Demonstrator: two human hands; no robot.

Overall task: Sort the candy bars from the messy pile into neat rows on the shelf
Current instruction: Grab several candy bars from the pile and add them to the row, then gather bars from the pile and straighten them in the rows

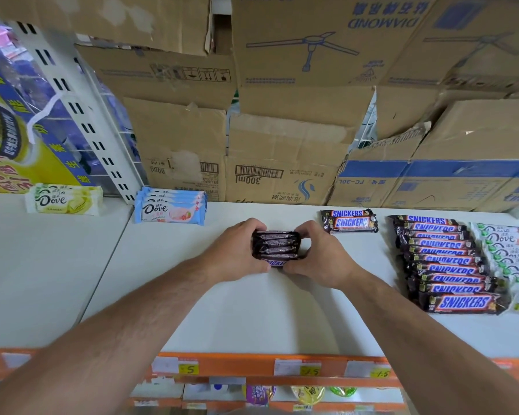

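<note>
Stacked cardboard boxes (282,130) back a white shelf (252,319); orange price rail (237,365) along its front

— What's at the back?
— Cardboard boxes (282,130), stacked right across in front of me. The fan box (327,40) on top has a ceiling-fan drawing and "DIAMOND" printed upside down. Lower down I read "300ml", also upside down, on the middle box (279,178). Just right of it sits a crumpled blue-band box (432,175).
— And on your left?
— A white slotted post (81,115), slanting in my view, with a yellow and blue pack (18,139) beyond it.
— Nearer you?
— An orange rail (237,365) with yellow tags (188,369). Under it I see purple, yellow and green packets (258,393), blurred.
</note>
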